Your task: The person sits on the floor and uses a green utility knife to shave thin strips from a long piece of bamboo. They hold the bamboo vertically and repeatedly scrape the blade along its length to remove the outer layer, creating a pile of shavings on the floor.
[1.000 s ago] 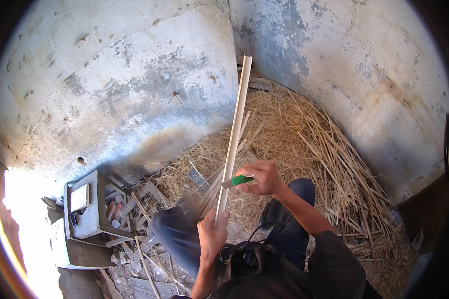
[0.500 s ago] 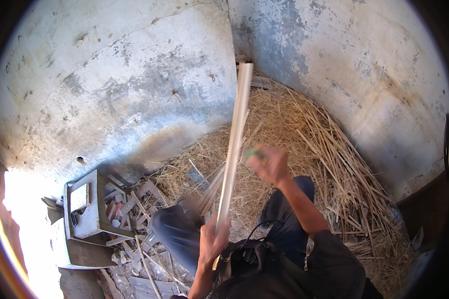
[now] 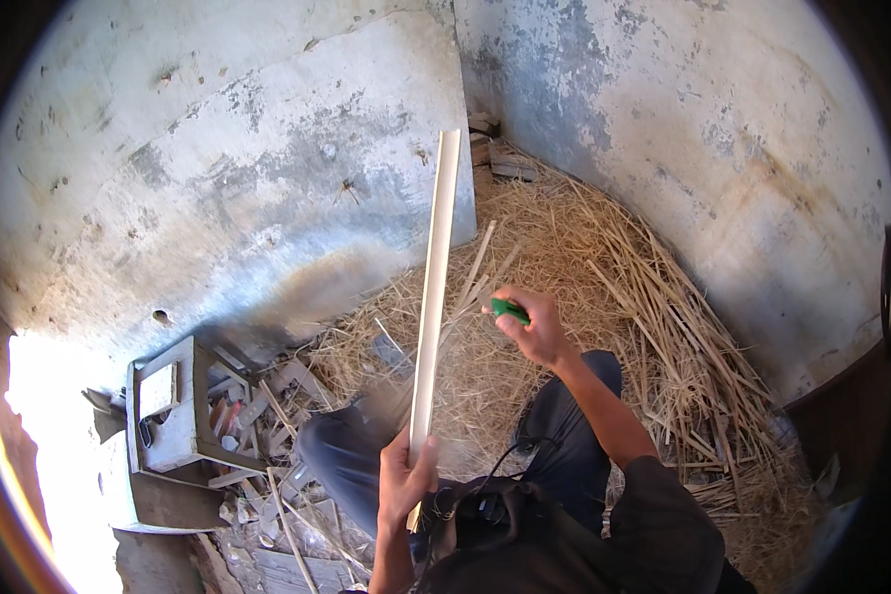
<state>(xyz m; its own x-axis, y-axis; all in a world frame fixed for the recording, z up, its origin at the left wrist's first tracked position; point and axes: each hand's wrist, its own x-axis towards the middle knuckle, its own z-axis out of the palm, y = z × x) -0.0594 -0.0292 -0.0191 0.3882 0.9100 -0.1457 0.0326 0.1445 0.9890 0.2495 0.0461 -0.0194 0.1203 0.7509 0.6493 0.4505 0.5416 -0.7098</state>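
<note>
Between the person's bent knees [image 3: 342, 457], a long, pale, hollow-faced strip [image 3: 433, 307] slants upward, its far end showing against the peeling left wall [image 3: 297, 178]. The left hand [image 3: 404, 482] grips it near the lower end: the fingers are wrapped round it, with the thumb at its right side, and a short stub shows below the fist. To the right of the strip and apart from it is the right hand [image 3: 535, 332], its fingers curled tight about a green-handled tool [image 3: 511, 312]; the tool's working end is too small to make out. Straw [image 3: 554, 233] covers the floor beyond, with longer stalks [image 3: 678, 327] heaped along the right wall [image 3: 742, 198]. At left, a grey wooden frame [image 3: 178, 441] stands near scattered scraps [image 3: 289, 378].
</note>
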